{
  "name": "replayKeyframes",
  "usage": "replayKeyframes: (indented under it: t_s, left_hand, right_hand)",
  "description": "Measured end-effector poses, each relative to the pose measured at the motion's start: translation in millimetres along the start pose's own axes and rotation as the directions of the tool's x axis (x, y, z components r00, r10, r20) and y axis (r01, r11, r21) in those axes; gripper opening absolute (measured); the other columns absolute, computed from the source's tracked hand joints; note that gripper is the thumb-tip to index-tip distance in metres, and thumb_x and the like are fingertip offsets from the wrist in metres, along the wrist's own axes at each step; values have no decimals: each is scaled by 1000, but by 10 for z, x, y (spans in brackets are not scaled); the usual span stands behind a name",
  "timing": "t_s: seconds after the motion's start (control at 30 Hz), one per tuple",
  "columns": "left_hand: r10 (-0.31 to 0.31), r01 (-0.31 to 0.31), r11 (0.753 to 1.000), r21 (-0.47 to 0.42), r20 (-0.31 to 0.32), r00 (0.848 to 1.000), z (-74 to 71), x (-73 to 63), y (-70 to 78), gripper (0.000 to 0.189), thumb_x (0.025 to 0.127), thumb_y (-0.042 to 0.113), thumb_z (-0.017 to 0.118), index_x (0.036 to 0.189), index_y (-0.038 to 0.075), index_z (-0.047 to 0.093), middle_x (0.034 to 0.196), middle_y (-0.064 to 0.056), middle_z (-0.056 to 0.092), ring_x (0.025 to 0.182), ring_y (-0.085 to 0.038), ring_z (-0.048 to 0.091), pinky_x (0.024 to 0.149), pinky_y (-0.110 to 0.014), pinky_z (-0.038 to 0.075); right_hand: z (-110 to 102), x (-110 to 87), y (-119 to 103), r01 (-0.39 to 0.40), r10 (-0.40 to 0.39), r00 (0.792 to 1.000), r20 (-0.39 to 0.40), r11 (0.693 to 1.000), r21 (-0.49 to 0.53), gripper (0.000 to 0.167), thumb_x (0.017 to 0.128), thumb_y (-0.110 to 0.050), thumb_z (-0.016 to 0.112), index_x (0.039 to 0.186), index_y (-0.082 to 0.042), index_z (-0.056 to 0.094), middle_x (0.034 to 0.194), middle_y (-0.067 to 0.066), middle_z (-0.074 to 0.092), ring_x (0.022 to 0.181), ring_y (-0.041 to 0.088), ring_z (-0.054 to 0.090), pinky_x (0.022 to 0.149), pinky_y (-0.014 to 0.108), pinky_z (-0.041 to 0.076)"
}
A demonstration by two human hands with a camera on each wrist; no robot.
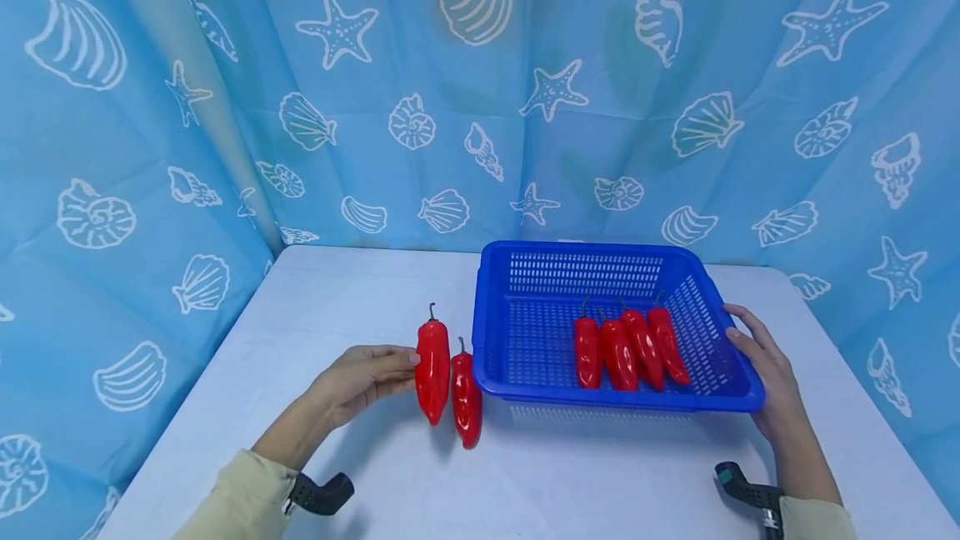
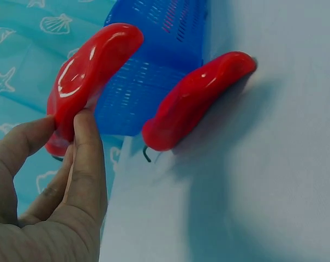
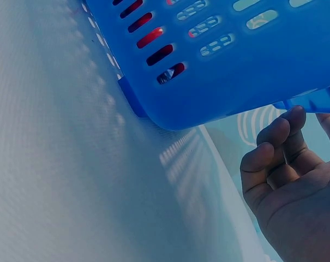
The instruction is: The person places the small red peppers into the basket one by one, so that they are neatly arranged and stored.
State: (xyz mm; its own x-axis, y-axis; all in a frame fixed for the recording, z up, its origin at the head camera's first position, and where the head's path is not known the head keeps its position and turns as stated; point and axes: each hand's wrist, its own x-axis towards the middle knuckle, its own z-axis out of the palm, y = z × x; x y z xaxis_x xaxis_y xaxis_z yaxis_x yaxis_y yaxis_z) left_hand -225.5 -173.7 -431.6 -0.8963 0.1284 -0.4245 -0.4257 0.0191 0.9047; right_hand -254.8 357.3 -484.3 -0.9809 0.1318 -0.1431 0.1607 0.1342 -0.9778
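Note:
My left hand (image 1: 363, 377) pinches a glossy red chili pepper (image 1: 432, 373) between thumb and fingers, its green stem pointing away from me. The left wrist view shows this pepper (image 2: 80, 82) raised off the table. Just right of it, a second red pepper (image 1: 467, 402) lies on the table beside the blue plastic basket (image 1: 547, 392). Several more red peppers (image 1: 618, 357) lie side by side in the basket's right half. At the basket's right rim is my right hand (image 1: 768, 382), gripping the edge with curled fingers (image 3: 274, 131).
The basket stands on a white-covered table (image 1: 570, 482), toward its back right. Behind and along both sides hangs a blue curtain (image 1: 480, 90) with white shell and starfish prints. Black wrist devices (image 1: 322, 494) sit at both cuffs.

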Motion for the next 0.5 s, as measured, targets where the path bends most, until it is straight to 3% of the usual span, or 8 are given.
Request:
replayKeyframes:
  t_s: [0.5]
  left_hand:
    - [31, -32, 999, 7, 27, 999, 63, -8, 138, 57, 87, 23, 80, 131, -3, 57, 116, -17, 67, 100, -28, 71, 99, -50, 49]
  right_hand:
    - [-5, 2, -2, 8, -8, 1000, 6, 1000, 3, 62, 99, -55, 50, 154, -51, 23, 167, 8, 9, 144, 51, 18, 71, 15, 56]
